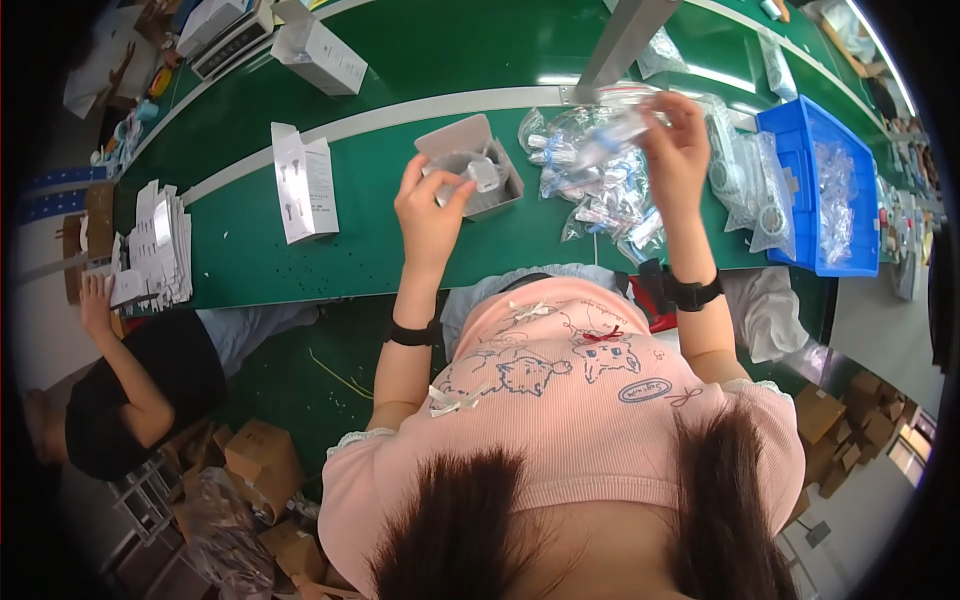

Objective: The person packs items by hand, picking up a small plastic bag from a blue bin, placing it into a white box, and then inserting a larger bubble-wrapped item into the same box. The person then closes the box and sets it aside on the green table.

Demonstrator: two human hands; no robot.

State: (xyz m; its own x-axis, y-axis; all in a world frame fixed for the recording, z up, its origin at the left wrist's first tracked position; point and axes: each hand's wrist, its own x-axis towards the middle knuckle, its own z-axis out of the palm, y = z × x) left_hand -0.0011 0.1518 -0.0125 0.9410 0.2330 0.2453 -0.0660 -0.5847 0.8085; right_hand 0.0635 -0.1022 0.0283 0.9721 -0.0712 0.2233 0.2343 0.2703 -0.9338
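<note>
A small open cardboard box (502, 206) stands on the green table with its lid raised. My left hand (428, 210) is at its left side, fingers curled at the wall and thumb tip over the opening. Inside the box lies a white plastic part (485, 174) in clear wrapping. My right hand (678, 150) is raised to the right, pinching a clear plastic bag (622, 132) with a white and blue piece in it; motion smears the bag. Beneath it is a pile of similar bagged pieces (600, 185), white and blue.
A blue bin (815, 245) of clear bags stands at right, beside bagged coiled tubes (768, 205). Left of my box is a white printed carton (308, 190); another carton (325, 55) stands farther back. Flat cartons (160, 245) are stacked near a co-worker (140, 385) at far left.
</note>
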